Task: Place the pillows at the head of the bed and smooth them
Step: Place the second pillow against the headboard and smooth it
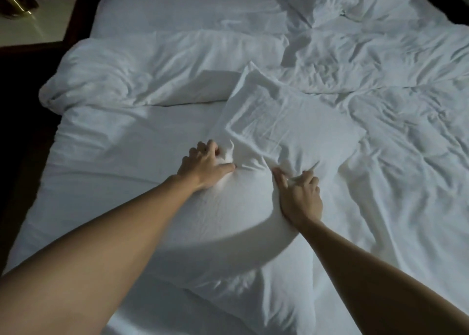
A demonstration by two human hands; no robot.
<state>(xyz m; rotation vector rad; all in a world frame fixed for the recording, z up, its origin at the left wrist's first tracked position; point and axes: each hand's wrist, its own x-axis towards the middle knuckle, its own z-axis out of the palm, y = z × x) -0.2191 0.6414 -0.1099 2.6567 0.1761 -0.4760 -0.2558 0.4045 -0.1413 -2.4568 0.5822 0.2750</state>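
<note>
Near pillow (pixel 228 223): plump, white, lying on the bed (pixel 106 152), its loose case end reaching away from the person.
Left hand (pixel 205 166): grip closed on bunched case fabric at the near pillow's far left.
Right hand (pixel 300 197): grip pinching a fold of the case at the near pillow's far right.
Second pillow (pixel 152 68): beyond the near pillow, to its left, lying crosswise.
Duvet (pixel 393 93): rumpled, right of the near pillow.
Nightstand (pixel 38 22): far left, beyond the second pillow.

White-sheeted bed (pixel 106 142) with three pillows (pixel 228 207) and a rumpled duvet (pixel 406 121).
</note>
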